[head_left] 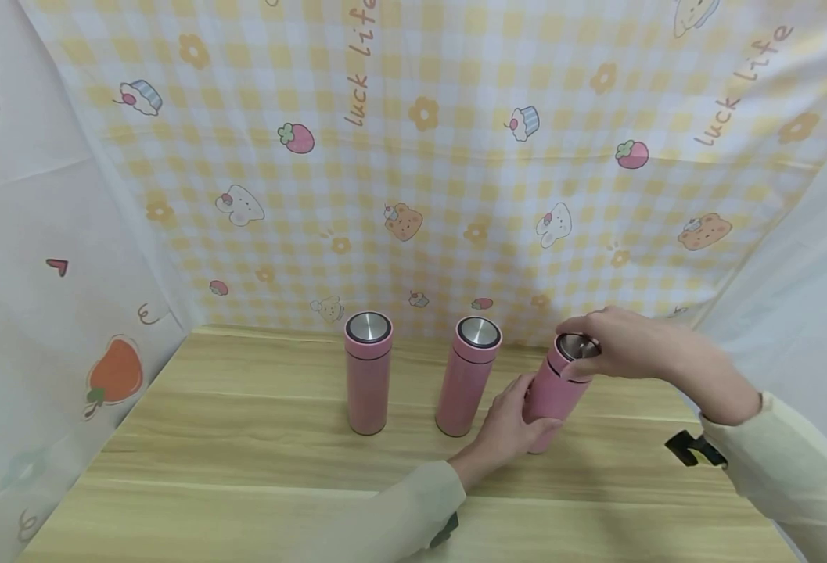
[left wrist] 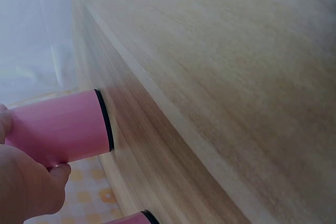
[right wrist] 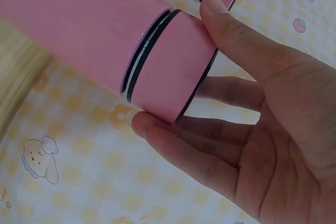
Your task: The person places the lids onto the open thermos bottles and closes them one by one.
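The rightmost pink thermos flask (head_left: 552, 397) stands on the wooden table, between both hands. Around the middle of its body my left hand (head_left: 505, 426) grips it from the near left side. In the left wrist view the black-edged base of this flask (left wrist: 65, 127) is right at the tabletop. From above, my right hand (head_left: 620, 344) holds the flask's lid, thumb on one side and fingers on the other. The right wrist view shows the pink lid (right wrist: 173, 66) with a narrow gap between it and the body, where a pale line shows between dark rings.
Two more pink flasks with steel-topped lids stand upright to the left, a middle flask (head_left: 465, 383) close beside my left hand and a left flask (head_left: 368, 383). Behind the wooden table (head_left: 244, 453) hangs a yellow checked cloth (head_left: 455, 180); a white printed cloth (head_left: 54, 328) borders the left side.
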Tool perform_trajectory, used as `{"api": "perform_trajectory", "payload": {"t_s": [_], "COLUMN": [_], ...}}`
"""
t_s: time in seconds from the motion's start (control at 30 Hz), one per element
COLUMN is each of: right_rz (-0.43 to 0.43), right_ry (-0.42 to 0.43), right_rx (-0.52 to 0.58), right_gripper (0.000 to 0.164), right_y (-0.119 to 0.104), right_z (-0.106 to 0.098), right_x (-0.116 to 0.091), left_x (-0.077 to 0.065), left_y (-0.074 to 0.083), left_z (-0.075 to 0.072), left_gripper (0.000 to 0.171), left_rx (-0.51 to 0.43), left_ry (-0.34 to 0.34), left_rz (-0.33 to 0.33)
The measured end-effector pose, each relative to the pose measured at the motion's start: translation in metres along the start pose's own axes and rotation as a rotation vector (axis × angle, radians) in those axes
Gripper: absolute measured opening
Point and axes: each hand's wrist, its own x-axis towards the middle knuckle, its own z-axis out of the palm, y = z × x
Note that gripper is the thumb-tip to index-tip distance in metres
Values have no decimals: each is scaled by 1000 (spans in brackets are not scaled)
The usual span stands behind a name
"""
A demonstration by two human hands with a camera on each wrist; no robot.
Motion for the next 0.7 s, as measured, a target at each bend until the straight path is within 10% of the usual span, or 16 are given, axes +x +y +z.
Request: {"api": "perform_trajectory", "payload": {"t_s": [0.7], "right_rz": [0], "right_ry": [103], "right_rx": [-73], "right_gripper": [50], "right_y": [4], "right_z": [9], "right_x": [-3], "left_x": [0], "left_y": [-1], "left_z": [-1], "left_gripper": [64], "left_rx": [-9], "left_ry": [-8], "left_rz": [7]}}
